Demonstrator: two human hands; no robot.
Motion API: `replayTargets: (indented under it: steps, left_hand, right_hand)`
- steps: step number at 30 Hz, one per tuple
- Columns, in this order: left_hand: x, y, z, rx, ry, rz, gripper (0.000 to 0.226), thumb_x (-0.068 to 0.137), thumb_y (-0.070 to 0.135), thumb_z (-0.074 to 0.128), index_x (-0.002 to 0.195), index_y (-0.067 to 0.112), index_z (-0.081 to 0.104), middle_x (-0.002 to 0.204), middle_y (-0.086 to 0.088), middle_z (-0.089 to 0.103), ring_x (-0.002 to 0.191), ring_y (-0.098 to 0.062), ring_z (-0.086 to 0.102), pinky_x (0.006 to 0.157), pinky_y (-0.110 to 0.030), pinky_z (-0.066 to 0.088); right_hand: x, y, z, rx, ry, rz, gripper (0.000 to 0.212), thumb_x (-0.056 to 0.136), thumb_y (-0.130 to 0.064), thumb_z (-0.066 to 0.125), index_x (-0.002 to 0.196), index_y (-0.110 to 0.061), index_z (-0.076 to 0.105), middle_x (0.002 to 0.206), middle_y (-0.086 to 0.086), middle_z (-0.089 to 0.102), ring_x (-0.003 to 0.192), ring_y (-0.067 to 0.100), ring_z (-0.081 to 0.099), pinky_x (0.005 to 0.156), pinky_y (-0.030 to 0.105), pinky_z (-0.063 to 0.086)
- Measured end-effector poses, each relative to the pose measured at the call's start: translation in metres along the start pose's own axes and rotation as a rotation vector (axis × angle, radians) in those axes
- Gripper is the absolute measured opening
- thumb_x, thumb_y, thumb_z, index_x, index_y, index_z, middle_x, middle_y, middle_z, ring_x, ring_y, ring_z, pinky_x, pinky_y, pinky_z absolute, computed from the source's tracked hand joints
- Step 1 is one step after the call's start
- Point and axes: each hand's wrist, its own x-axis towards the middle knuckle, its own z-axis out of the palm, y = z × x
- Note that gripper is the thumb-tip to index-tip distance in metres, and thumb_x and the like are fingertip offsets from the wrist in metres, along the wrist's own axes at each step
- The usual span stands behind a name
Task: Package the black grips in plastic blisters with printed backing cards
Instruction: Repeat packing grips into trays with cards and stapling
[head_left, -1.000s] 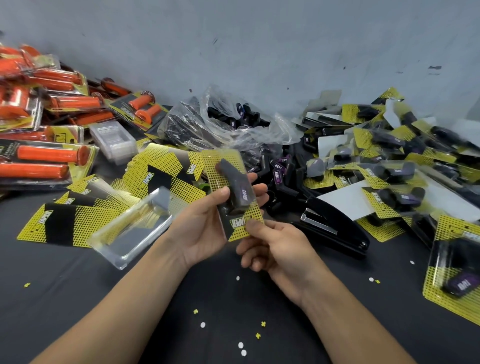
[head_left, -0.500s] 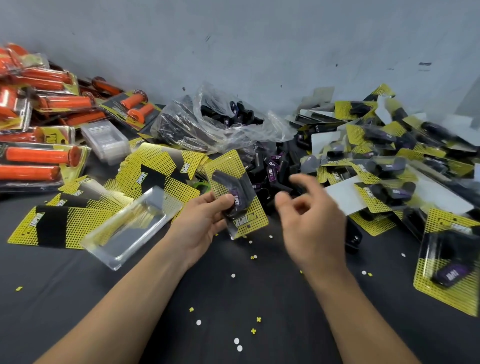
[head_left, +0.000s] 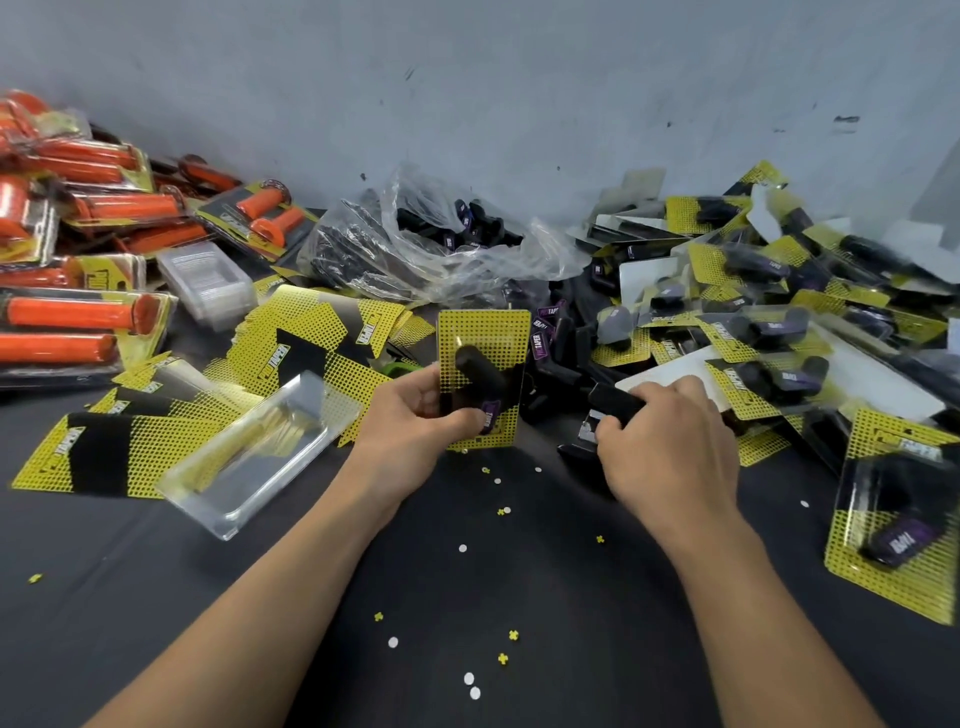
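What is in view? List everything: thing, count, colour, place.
held pack: one, black grip on yellow card, in left hand
stapler: one, black, centre right, under right hand
empty blister: one, clear, left of the left hand
backing cards: several, yellow and black, left centre
bag of grips: one, clear with black grips, back centre
finished packs: many, yellow and black, right pile
orange grip packs: many, orange, far left
paper dots: many, white and yellow, on table
table: one, black, underneath
left hand: one, grips held pack
right hand: one, grips stapler

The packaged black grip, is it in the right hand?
No, the left hand holds the packaged grip; the right hand grips the stapler.
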Motion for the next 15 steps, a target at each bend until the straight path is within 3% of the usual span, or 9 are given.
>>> replayTargets:
  steps: [3,6,8,11,15]
  left_hand:
    - [0.002,-0.004,-0.001,0.047,-0.004,-0.054,0.026,0.078,0.018,0.078,0.104,0.022,0.081,0.101,-0.006,0.08,0.096,-0.024,0.075,0.085,-0.037,0.058]
    - [0.002,-0.004,-0.001,0.083,0.01,-0.083,0.027,0.08,0.027,0.077,0.106,0.02,0.079,0.108,-0.015,0.076,0.106,-0.038,0.07,0.102,-0.058,0.05]
    - [0.002,-0.006,-0.001,0.1,0.01,-0.093,0.028,0.081,0.032,0.076,0.106,0.02,0.077,0.108,-0.017,0.074,0.102,-0.036,0.07,0.101,-0.06,0.048]
    - [0.004,-0.01,-0.004,-0.002,0.06,-0.105,0.026,0.081,0.027,0.075,0.106,0.019,0.076,0.104,-0.014,0.077,0.094,-0.027,0.072,0.091,-0.055,0.054]
    - [0.006,-0.01,-0.009,-0.264,0.072,-0.161,0.031,0.091,0.0,0.068,0.121,0.008,0.069,0.115,-0.018,0.076,0.102,-0.038,0.075,0.085,-0.056,0.061]
  right_hand:
    - [-0.001,0.001,-0.002,0.091,0.0,-0.017,0.035,0.092,-0.036,0.067,0.125,-0.023,0.064,0.106,-0.008,0.041,0.097,0.023,0.056,0.085,0.04,0.049]
    - [-0.005,-0.004,-0.003,0.184,0.052,-0.074,0.031,0.087,-0.037,0.075,0.104,-0.032,0.05,0.092,-0.014,0.054,0.077,0.018,0.054,0.064,0.034,0.04]
    - [-0.009,-0.009,0.0,0.207,0.065,-0.149,0.039,0.085,-0.038,0.079,0.096,-0.034,0.042,0.076,-0.018,0.053,0.068,0.017,0.052,0.056,0.032,0.034]
    - [-0.015,-0.014,0.008,0.231,0.008,-0.252,0.04,0.082,-0.043,0.079,0.096,-0.035,0.042,0.075,-0.018,0.056,0.069,0.016,0.052,0.053,0.027,0.032]
    - [-0.012,-0.014,0.008,0.315,-0.17,-0.216,0.043,0.082,-0.075,0.06,0.093,-0.035,0.049,0.082,-0.016,0.06,0.077,0.004,0.054,0.064,0.033,0.042]
